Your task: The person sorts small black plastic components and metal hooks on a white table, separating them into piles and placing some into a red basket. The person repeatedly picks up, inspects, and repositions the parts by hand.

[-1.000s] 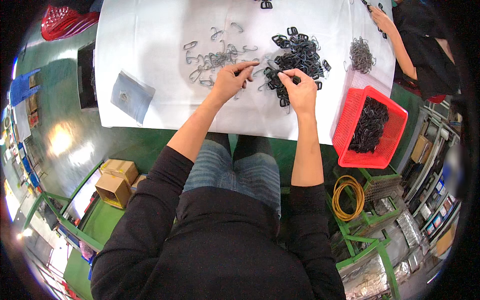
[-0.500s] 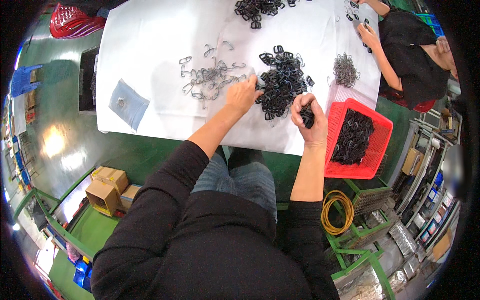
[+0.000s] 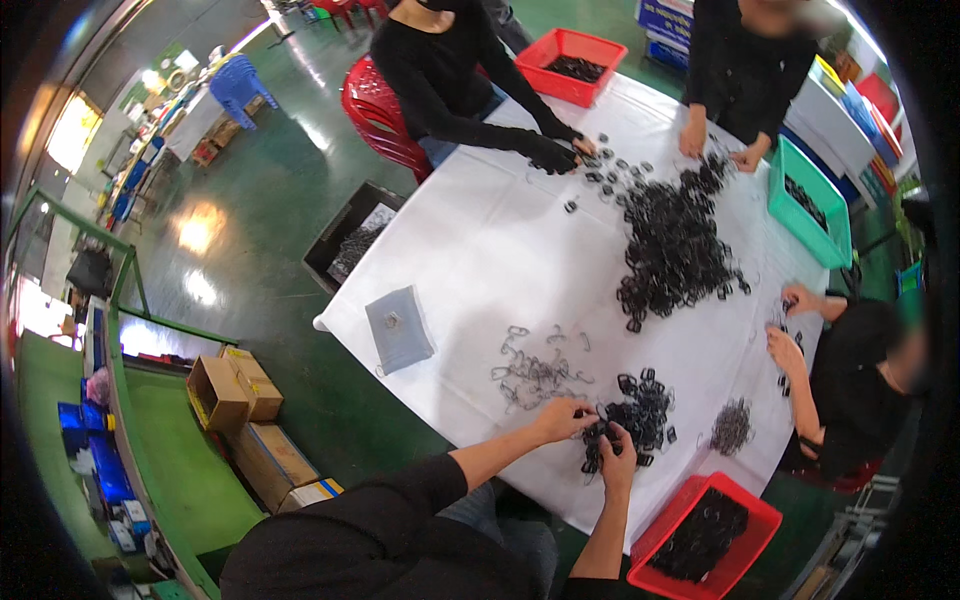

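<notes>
My left hand point(image 3: 566, 420) is closed in a pinch at the left edge of a small pile of black plastic buckles point(image 3: 648, 405). What sits between its fingertips is too small to make out. Beside it, my right hand point(image 3: 619, 458) curls over the front of that pile, closed around black buckles partly hidden by the fingers. The two hands nearly meet. Just beyond my left hand lies a loose scatter of bent metal wire hooks point(image 3: 540, 376) on the white-covered table point(image 3: 470, 290).
A red basket of black pieces point(image 3: 755, 535) stands right of my right arm. Nearby is a heap of small wire parts point(image 3: 732, 426). A large buckle pile point(image 3: 675, 240) covers the far table. Three co-workers sit or stand around. A grey-blue pouch point(image 3: 400, 330) lies left.
The view has swung up and leftward, bringing more of the far table and co-workers in. My hands have come closer together, with the left nearer to the right at the buckle pile.
</notes>
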Available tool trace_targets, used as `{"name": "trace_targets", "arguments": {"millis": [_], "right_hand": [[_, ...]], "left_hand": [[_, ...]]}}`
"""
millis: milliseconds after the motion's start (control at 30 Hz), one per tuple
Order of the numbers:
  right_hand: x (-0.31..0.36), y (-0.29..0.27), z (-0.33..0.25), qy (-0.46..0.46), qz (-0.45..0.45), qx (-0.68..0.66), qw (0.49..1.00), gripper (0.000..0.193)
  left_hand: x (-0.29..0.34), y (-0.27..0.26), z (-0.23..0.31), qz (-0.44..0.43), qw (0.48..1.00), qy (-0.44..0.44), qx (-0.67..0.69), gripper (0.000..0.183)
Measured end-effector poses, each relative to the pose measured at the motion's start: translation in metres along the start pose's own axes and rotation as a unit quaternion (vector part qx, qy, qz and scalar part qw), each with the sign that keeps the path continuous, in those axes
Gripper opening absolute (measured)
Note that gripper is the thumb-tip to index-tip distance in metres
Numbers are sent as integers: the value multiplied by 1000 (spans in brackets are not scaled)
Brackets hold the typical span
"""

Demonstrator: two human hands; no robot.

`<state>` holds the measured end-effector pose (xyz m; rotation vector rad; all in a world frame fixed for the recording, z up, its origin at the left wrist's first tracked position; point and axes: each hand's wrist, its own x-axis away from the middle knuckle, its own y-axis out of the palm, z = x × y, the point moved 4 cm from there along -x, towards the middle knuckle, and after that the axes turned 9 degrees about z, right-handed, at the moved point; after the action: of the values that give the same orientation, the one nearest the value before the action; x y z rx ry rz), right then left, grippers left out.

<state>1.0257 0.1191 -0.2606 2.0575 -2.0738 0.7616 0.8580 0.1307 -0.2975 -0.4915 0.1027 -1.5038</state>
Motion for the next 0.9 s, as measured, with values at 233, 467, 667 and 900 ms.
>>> {"name": "trace_targets", "arguments": {"millis": [233, 467, 667, 900], "right_hand": [[-11, 28, -34, -145, -44, 124, 981, 26], [-7, 45, -71, -186, -112, 184, 959, 17], [0, 64, -87, -191, -186, 184, 946, 12], [9, 73, -126, -311, -138, 313, 887, 20]], "left_hand": [[15, -46, 11, -57, 969, -110, 216, 32], [23, -71, 17, -93, 969, -11, 228, 41], [29, -83, 20, -103, 989, 84, 59, 53], [21, -79, 8, -112, 990, 40, -76, 27]]}}
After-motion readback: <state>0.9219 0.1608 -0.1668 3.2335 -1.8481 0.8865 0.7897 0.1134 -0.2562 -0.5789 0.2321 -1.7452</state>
